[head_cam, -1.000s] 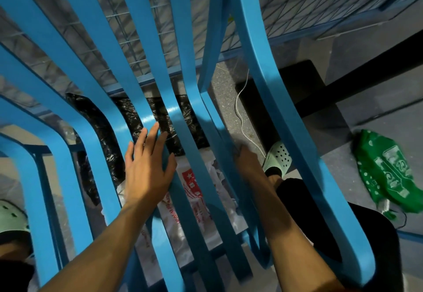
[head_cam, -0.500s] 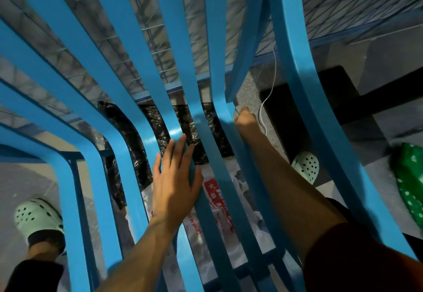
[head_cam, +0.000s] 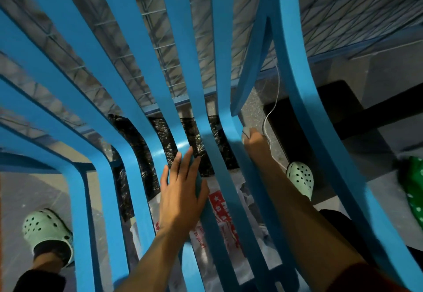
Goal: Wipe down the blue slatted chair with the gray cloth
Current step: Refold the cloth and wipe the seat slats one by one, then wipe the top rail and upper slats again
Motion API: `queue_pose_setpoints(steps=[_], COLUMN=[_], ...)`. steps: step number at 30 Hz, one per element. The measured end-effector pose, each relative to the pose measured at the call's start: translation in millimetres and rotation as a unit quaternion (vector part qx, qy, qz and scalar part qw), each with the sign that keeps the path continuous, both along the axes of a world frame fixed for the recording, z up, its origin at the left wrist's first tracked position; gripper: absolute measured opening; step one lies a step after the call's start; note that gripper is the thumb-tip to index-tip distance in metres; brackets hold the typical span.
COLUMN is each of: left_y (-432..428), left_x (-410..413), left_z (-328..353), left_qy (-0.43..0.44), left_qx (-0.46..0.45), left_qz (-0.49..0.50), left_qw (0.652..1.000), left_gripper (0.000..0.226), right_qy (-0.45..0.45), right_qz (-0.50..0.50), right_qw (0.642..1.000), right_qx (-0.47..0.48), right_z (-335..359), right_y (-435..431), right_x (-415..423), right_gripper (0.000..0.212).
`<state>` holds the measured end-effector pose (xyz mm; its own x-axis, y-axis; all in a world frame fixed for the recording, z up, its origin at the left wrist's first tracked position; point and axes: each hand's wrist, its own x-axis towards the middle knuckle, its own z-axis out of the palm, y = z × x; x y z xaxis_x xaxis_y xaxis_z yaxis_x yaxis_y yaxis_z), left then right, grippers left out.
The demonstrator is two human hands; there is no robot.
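The only print in sight is on a white plastic bag [head_cam: 217, 204] lying on the floor [head_cam: 29, 191] under the seat, at lower centre of the frame: red blocks with white stars and red lettering, too blurred to read. Just above it lies a crumpled black plastic bag [head_cam: 194, 136], and at the right edge a green bag [head_cam: 412, 188] with white dots; what any of them holds cannot be told.

The blue slatted chair [head_cam: 180, 62] fills nearly the whole frame, its curved slats fanning from the top down to the bottom. The left hand [head_cam: 180, 195] lies flat on a middle slat, its fingers [head_cam: 186, 161] straight and close together, thumb spread to the side. The right hand [head_cam: 255, 141] is right of centre, curled into a fist against a slat – a small patch of the gray cloth [head_cam: 246, 130] shows at its top, the rest hidden.

A white cable [head_cam: 275, 94] runs down beside the fist. Two mint-green clogs [head_cam: 43, 230] stand on the floor — one lower left, one right of centre. Wire mesh [head_cam: 343, 5] spans the top.
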<state>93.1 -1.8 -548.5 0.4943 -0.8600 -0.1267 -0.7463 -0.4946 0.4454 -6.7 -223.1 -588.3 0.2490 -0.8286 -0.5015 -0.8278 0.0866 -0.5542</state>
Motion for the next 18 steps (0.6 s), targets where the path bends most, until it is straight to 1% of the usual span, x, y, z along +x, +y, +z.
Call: queue_pose_setpoints(steps=[3,5,6,8,9,11,12,13,15,16,18], left_y=[-1,-1,-1,0,1,4,7,12,27,31,40], left_x=[-3,-6,-8,-6,-3,5,9,12,24,31,51], left_z=[-2,3,2,5,7,21,31,40,66,79,110], left_qy=[-0.016,-0.015,-0.007,0.006,0.005,0.046,0.083,0.118,0.154,0.164,0.159], left_qx=[0.017,0.022,0.023,0.035,0.034,0.035,0.045,0.043,0.026,0.014,-0.030], left_qz=[0.000,-0.007,-0.012,-0.020,-0.027,-0.044,-0.056,-0.057,-0.031,-0.019,0.010], left_qw=[1.000,1.000,1.000,0.999,0.999,0.997,0.994,0.990,0.987,0.986,0.987], left_gripper=[0.060,0.059,0.058,0.058,0.058,0.058,0.058,0.057,0.051,0.047,0.041], right_qy=[0.066,0.104,0.112,0.070,0.041,-0.011,-0.022,-0.035,-0.062,-0.068,-0.091], right_qz=[0.022,0.069,0.075,0.021,-0.003,-0.027,-0.030,-0.022,0.019,0.039,0.107], right_qw=[0.997,0.992,0.991,0.997,0.999,0.999,0.998,0.995,0.986,0.982,0.962], right_qx=[0.017,0.022,0.021,0.027,0.014,-0.018,-0.046,-0.091,-0.151,-0.169,-0.233], right_z=[20,31,35,42,52,76,89,102,129,140,162], right_y=[23,40,51,70,77,86,88,88,92,92,93], right_x=[-32,-60,-75,-94,-96,-95,-93,-92,-80,-73,-54], right_gripper=[0.026,0.027,0.028,0.026,0.026,0.021,0.021,0.026,0.038,0.044,0.050])
